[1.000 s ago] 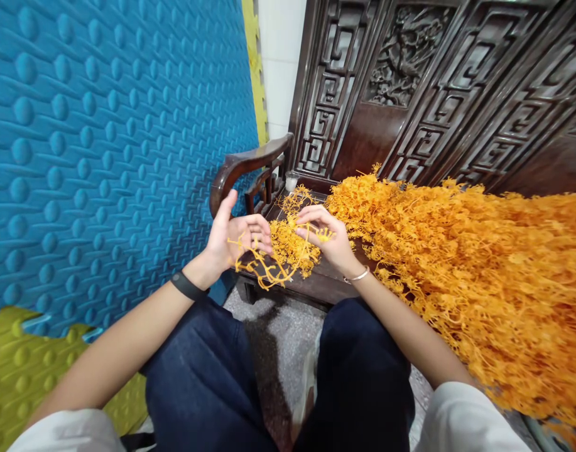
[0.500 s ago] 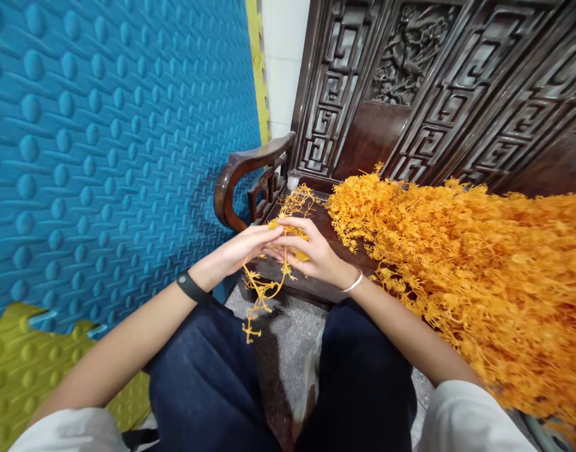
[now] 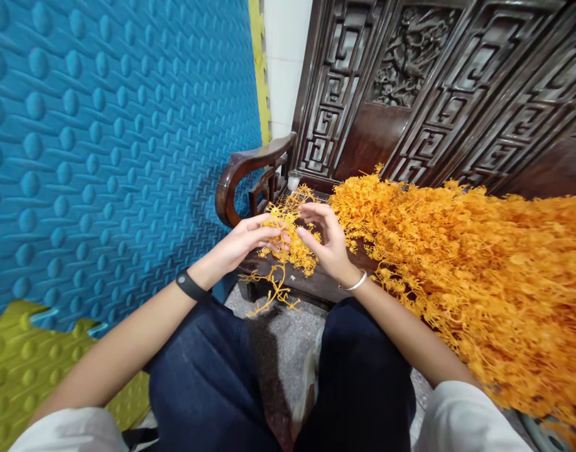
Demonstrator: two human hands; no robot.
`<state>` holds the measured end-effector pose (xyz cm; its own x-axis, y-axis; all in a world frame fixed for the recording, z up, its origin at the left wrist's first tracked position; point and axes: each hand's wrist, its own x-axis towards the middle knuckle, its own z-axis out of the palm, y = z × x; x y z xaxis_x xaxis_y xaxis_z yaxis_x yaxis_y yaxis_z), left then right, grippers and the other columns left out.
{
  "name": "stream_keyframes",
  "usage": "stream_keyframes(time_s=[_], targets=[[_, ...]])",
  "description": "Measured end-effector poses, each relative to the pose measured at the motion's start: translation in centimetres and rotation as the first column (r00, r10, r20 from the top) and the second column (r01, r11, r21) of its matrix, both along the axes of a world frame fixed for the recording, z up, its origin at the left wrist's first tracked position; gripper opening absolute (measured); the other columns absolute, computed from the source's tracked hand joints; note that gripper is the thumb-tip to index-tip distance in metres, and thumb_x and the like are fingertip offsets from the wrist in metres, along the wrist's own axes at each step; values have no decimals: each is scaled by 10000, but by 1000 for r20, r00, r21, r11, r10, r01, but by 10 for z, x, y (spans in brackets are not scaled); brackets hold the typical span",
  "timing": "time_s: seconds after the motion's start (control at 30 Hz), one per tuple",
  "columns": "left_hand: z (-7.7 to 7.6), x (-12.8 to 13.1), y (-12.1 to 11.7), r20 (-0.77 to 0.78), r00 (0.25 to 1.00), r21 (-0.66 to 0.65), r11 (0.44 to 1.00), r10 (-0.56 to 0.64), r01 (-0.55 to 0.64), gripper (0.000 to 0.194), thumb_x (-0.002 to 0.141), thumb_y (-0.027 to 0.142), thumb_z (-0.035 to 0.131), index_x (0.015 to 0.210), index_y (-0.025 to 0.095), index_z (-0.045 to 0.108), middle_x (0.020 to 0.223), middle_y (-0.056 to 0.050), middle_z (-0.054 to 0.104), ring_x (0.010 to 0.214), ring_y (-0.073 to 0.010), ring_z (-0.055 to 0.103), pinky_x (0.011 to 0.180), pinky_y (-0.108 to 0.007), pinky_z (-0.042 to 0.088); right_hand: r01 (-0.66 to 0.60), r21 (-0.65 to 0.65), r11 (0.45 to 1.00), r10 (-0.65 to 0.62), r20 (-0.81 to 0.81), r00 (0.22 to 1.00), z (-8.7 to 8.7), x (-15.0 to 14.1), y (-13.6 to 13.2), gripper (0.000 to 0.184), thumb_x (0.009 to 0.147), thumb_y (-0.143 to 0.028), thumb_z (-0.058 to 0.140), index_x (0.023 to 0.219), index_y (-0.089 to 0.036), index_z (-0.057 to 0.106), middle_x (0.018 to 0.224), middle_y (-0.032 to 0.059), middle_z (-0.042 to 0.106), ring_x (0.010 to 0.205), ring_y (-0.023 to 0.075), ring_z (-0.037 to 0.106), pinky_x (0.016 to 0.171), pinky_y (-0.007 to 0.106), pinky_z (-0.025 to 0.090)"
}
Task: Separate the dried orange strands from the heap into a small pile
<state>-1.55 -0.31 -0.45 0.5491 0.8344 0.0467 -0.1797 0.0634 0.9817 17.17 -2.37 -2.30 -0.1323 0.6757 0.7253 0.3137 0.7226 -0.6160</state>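
My left hand (image 3: 244,243) pinches a yellow branching plastic sprig (image 3: 277,290) between thumb and fingers. Its thin stems dangle below the hand, over the front edge of the dark wooden bench (image 3: 363,258). To the right, my right hand (image 3: 332,246) is open, thumb and fingers curved apart with nothing visibly in them. Behind and between both hands, a small heap of similar yellow sprigs (image 3: 306,260) lies on the bench seat. My left fingertips partly overlap this heap, so the upper end of the held sprig is hard to separate from it.
A large mass of orange sprigs (image 3: 480,270) spreads over the bench on the right. A curved wooden armrest (image 3: 228,188) and a carved backrest (image 3: 382,132) bound the bench. A small clear cup (image 3: 294,181) stands in the corner. Blue foam matting (image 3: 103,157) fills the left side.
My hands, close together before, have moved apart. The right hand has opened away to the right, the left keeps the sprig, and the dangling stems have swung right and up.
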Motion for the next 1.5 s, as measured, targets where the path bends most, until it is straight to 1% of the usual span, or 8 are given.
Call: stream_keyframes(time_s=[0.33,0.57,0.67,0.83,1.0,1.13,1.33,1.5], targets=[[1,3,-3,-131,991,202,979,16,11,179,744,308,670,803,141,642,714,-3,665,662,-123,610,692,-268,469,-122,-278,953,83,-148,986,-1,-3,1,123,772,-292,663,848,-202,631,771,-9,608,707,115,543,690,281,447],[0,3,1,-22,1000,29,999,-16,16,690,816,709,282,912,150,674,859,-71,696,867,-209,624,796,-348,462,-396,-355,847,246,-399,883,3,-3,-1,137,762,-269,674,878,-226,614,820,-17,617,695,103,584,709,284,485],[-1,4,0,-36,999,32,999,17,-16,567,824,641,408,936,161,690,937,-63,706,972,-208,608,900,-346,421,-494,-361,791,335,-419,844,5,-1,-3,111,766,-262,670,849,-224,608,829,-16,614,737,109,597,754,299,495],[-9,4,-1,-74,989,37,990,-131,134,393,698,454,708,1003,207,694,1089,-44,684,1042,-195,595,929,-304,410,-516,-301,802,430,-308,848,9,2,-5,91,751,-275,686,794,-219,627,863,1,595,847,136,578,808,334,482],[-6,0,-1,-113,941,64,943,-318,326,390,691,322,737,1061,215,675,978,-49,703,891,-168,642,817,-276,462,-410,-288,866,384,-144,912,14,8,-7,137,756,-366,677,765,-233,646,1028,32,585,1028,199,540,900,413,441],[-1,-2,0,-239,908,95,922,-344,375,269,658,285,748,906,183,721,786,-28,686,719,-145,615,711,-270,465,-388,-252,887,380,-82,921,14,9,-7,139,766,-369,668,733,-236,649,1061,26,597,1062,208,532,963,450,395],[2,-1,-3,-361,885,313,856,-294,411,134,639,269,753,677,163,680,772,-11,627,783,-144,571,783,-290,440,-419,-273,866,409,-97,908,12,7,-6,142,780,-283,658,655,-219,639,1053,21,601,1039,196,547,945,432,415],[4,2,-8,-378,847,192,863,-374,467,171,645,242,742,686,147,607,726,6,636,691,-122,581,705,-271,451,-417,-298,859,400,-120,909,11,4,-6,146,766,-276,672,639,-211,643,1028,26,603,1034,199,552,935,422,426]])
